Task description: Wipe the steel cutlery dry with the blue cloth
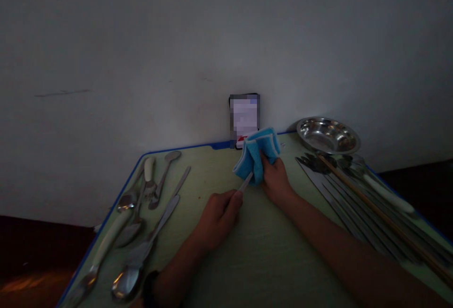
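Note:
My left hand (220, 216) is closed around the near end of a slim metal utensil (245, 183). The utensil's far end disappears into a folded blue cloth (253, 157) with pale edging, so its kind is hidden. My right hand (276, 178) grips that cloth from the right, its fingers pressed into the folds around the utensil. Both hands are above the middle of the pale green table (247, 260), the cloth just in front of a phone.
Several spoons (127, 279) and forks (150, 187), some with white handles, lie at the left. At the right are several long metal utensils (350, 204) and brown chopsticks (375, 209). A steel bowl (329, 145) sits behind them. A phone (245, 116) leans on the wall (159, 53).

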`<action>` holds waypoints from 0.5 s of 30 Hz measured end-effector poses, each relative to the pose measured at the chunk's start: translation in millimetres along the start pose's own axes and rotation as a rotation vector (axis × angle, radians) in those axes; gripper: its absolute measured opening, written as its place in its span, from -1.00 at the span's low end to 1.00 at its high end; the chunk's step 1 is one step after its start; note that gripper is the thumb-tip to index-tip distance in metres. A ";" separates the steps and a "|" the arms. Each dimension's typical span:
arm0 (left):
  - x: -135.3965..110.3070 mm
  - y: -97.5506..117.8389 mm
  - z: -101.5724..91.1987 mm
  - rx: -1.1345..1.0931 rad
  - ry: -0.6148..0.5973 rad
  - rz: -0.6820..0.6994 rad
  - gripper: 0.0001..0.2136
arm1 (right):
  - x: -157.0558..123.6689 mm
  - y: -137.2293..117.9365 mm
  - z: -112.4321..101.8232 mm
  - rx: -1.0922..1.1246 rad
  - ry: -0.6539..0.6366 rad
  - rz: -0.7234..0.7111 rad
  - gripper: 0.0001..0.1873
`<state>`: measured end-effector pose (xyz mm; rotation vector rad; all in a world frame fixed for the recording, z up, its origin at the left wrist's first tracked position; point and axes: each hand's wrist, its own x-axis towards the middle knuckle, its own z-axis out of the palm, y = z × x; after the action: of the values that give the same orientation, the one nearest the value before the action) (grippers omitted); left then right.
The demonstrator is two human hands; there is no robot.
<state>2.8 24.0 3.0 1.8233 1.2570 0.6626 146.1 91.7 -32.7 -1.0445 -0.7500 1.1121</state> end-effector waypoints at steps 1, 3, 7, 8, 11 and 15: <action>0.2 0.2 0.0 0.003 0.001 0.001 -0.62 | 0.5 0.3 0.0 0.010 -0.013 0.005 -0.69; 0.4 0.7 0.0 0.014 -0.001 0.003 -0.62 | 0.9 0.3 0.3 0.039 -0.027 0.025 -0.70; 0.4 0.9 0.6 0.057 -0.005 0.010 -0.61 | -0.4 -2.1 1.8 0.137 -0.035 0.086 -0.70; 0.4 0.6 0.8 0.068 -0.006 0.012 -0.61 | -0.8 -2.8 2.2 0.157 -0.034 0.096 -0.69; 0.0 0.0 1.3 0.099 -0.015 0.015 -0.60 | -1.5 -3.7 2.8 0.145 -0.029 0.096 -0.70; -0.8 0.7 1.2 0.148 -0.037 0.023 -0.59 | -1.3 -2.1 2.6 0.088 -0.012 0.053 -0.70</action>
<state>3.9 22.8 3.0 1.9640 1.2916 0.5576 144.1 91.0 -29.7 -0.9891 -0.6804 1.1869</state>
